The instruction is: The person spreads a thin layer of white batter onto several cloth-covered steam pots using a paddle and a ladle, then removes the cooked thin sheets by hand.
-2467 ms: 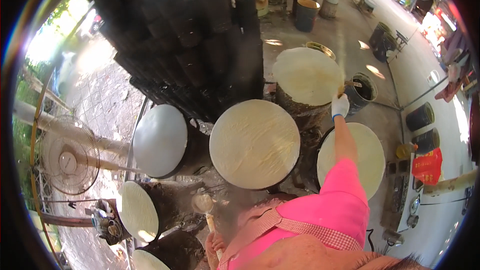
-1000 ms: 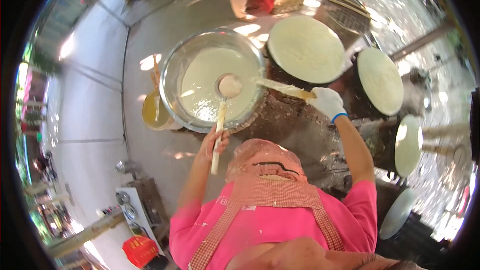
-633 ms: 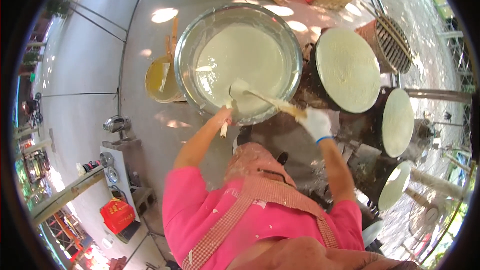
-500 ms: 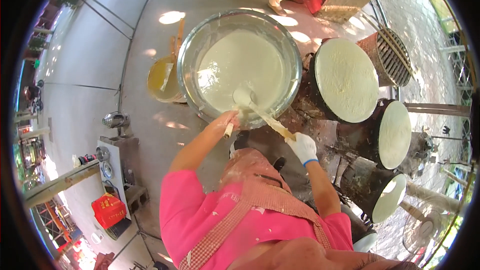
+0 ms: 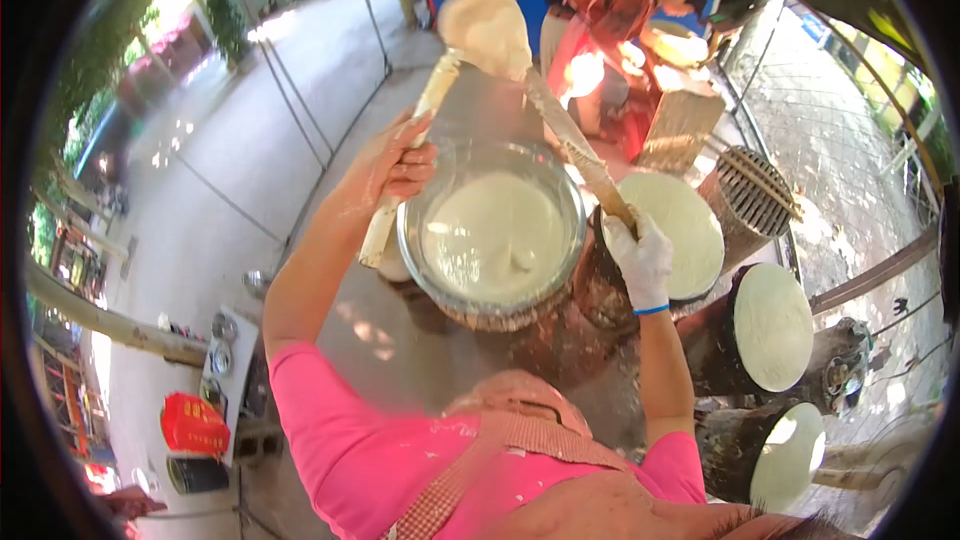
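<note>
My bare left hand point(image 5: 402, 162) is closed round a pale, batter-smeared wooden handle point(image 5: 378, 230). In my right hand point(image 5: 642, 258), which wears a white glove, is a wooden paddle point(image 5: 580, 155) coated with batter. Both tools point up and away from me. Their far ends meet at a thick, rounded mass of pale batter point(image 5: 485, 30), which hides the shape of the tool heads. Below and between my arms stands a large metal basin point(image 5: 500, 317) holding creamy white batter point(image 5: 490, 240).
Several drum-like stoves with round pale tops stand at my right, including a far one point(image 5: 690, 230) and a middle one point(image 5: 773, 327). Beyond them is a slatted drum point(image 5: 755, 190). Another person point(image 5: 620, 15) bends over a box point(image 5: 680, 130). A red bag point(image 5: 195, 425) lies at left.
Both hands have risen and moved away from me, lifting the tools and a mass of batter out of the basin. The view has tilted up, showing more of the other person.
</note>
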Demonstrator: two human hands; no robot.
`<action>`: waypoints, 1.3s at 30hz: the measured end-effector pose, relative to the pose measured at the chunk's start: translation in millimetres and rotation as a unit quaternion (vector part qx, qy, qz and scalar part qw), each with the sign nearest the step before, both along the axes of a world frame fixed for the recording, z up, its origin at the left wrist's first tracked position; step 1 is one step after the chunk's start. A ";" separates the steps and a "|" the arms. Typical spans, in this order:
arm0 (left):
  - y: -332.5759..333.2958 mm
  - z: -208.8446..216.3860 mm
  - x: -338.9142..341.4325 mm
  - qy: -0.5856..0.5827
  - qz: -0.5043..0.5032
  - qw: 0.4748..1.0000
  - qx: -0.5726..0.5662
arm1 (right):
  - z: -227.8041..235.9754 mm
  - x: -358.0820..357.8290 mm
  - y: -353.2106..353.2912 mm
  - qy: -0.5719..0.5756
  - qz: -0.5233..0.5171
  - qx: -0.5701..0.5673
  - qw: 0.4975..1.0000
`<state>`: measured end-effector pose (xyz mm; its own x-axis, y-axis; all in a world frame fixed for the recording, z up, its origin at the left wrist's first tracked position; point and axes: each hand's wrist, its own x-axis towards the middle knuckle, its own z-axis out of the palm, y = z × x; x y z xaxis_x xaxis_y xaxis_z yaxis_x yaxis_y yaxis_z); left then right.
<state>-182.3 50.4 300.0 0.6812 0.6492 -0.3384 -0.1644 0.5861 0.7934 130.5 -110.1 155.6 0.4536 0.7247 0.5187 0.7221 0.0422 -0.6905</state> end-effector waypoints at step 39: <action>-948.3 -240.1 546.0 0.058 -0.890 0.449 0.052 | -136.0 -176.9 -818.8 0.162 -0.924 -0.055 0.342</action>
<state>363.6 -897.9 59.8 0.1338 -0.8723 -0.4703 0.5377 -0.3347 0.7738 -46.5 -928.8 19.6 0.2108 -0.9478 0.2393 -0.6692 -0.3184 -0.6714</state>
